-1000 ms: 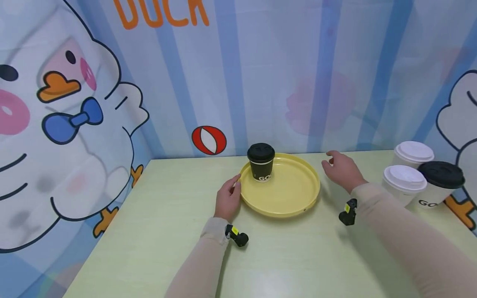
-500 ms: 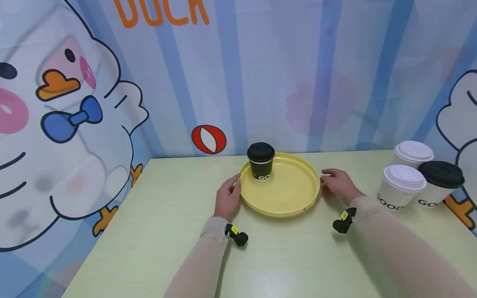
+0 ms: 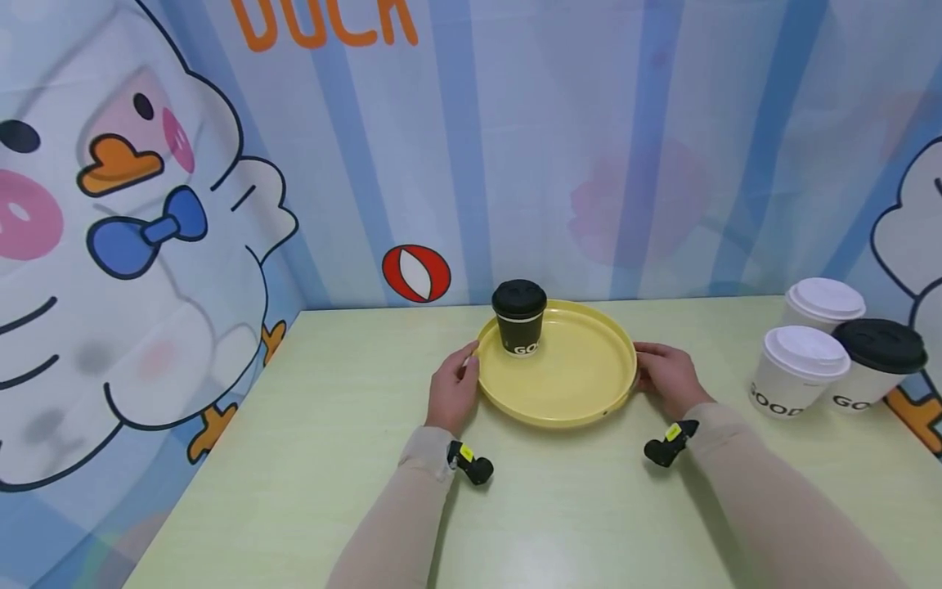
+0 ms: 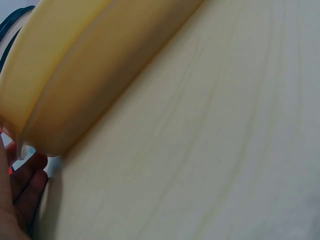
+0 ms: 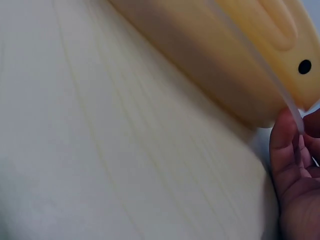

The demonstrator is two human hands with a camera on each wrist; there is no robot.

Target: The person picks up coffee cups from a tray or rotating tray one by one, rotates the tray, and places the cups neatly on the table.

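A round yellow tray (image 3: 567,384) lies on the table in the head view. Near its left rim stands a small black paper cup (image 3: 519,323) with a black lid, upright. My left hand (image 3: 452,388) grips the tray's left rim, its fingers curling beneath the edge in the left wrist view, where the tray's underside (image 4: 100,75) shows. On the opposite side my right hand (image 3: 668,378) pinches the right rim between thumb and fingers. The right wrist view shows that rim, with a black dot (image 5: 305,66) on the tray, between the fingertips.
To the right stand two white-lidded cups (image 3: 805,352) and a larger white cup with a black lid (image 3: 880,345), grouped closely. A printed cloth backdrop (image 3: 530,147) hangs along the table's far edge. The pale table (image 3: 331,458) reaches toward me.
My right hand has come down and left from beside the tray to its right rim and taken hold of it. My left hand stays at the left rim.
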